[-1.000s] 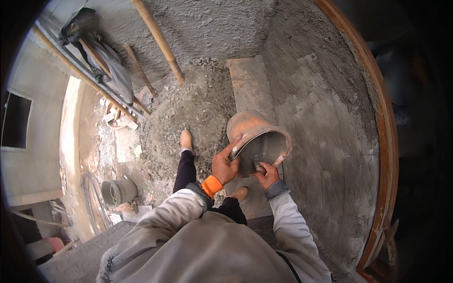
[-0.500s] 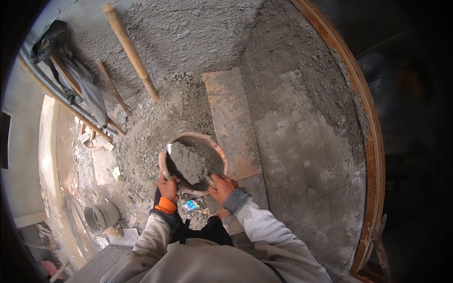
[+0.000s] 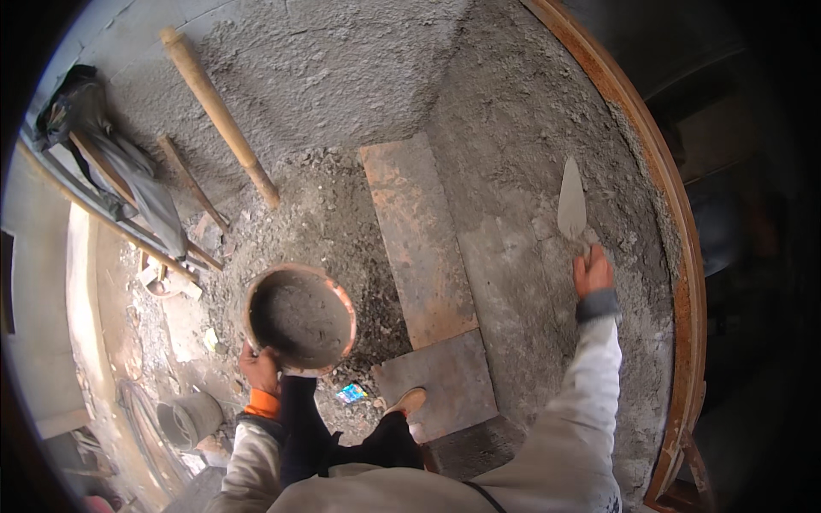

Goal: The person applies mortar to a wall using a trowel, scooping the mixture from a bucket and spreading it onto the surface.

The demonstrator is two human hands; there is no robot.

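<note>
A round orange-rimmed bucket [image 3: 350,309] of grey wet mortar [image 3: 299,321] tilts toward me at the left of my body. My left hand [image 3: 260,368], with an orange cuff at the wrist, grips its near-left rim. Out to the right, my right hand [image 3: 593,272] is closed around the handle of a pointed trowel [image 3: 572,201]. The trowel's blade points away from me, against the rough grey mortared wall [image 3: 522,214]. Most of the handle is hidden in my fist.
Flat boards [image 3: 423,248] lie along the wall's foot, and my foot [image 3: 410,400] rests on the nearer one. A bamboo pole [image 3: 221,111] leans at the far left. A grey bucket [image 3: 190,419] sits at lower left. A wooden frame edge [image 3: 663,179] bounds the right.
My right hand has swung from the bucket out to the wall with the trowel. The heap of mortar seen over the bucket is gone from there. My left hand and the bucket have shifted left.
</note>
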